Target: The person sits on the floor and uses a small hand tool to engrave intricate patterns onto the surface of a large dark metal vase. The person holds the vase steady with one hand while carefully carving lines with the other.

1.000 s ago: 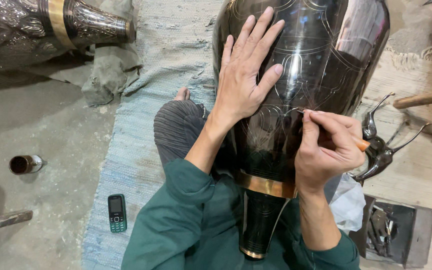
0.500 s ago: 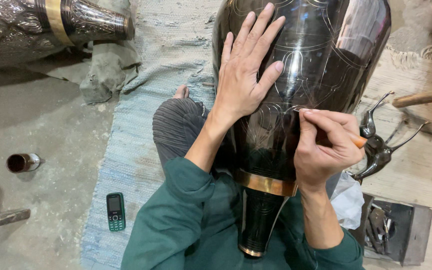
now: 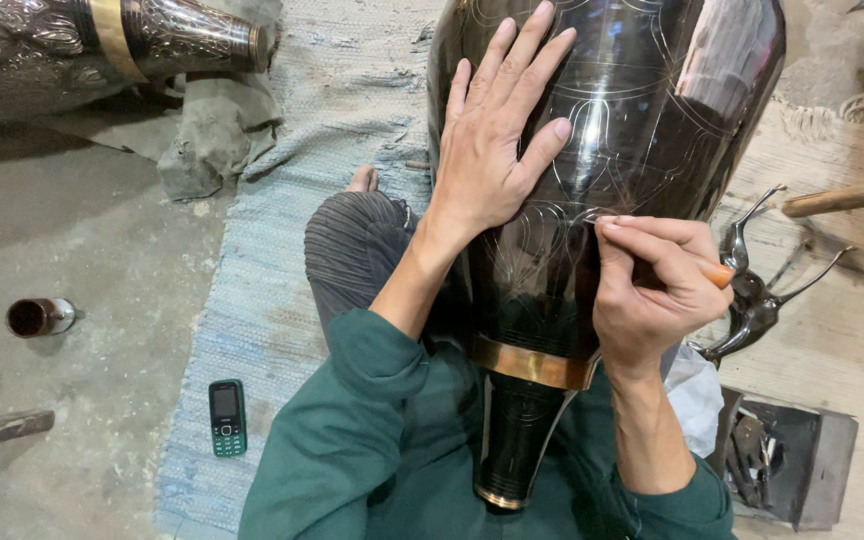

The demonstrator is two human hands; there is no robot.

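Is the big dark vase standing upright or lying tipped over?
Tipped over: the vase lies across the person's lap, narrow brass-banded end toward the body, left hand flat on it.

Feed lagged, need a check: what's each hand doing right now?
Left hand: open, flat on the dark engraved vase.
Right hand: closed on an orange-handled tool, its tip hidden, at the vase's surface.
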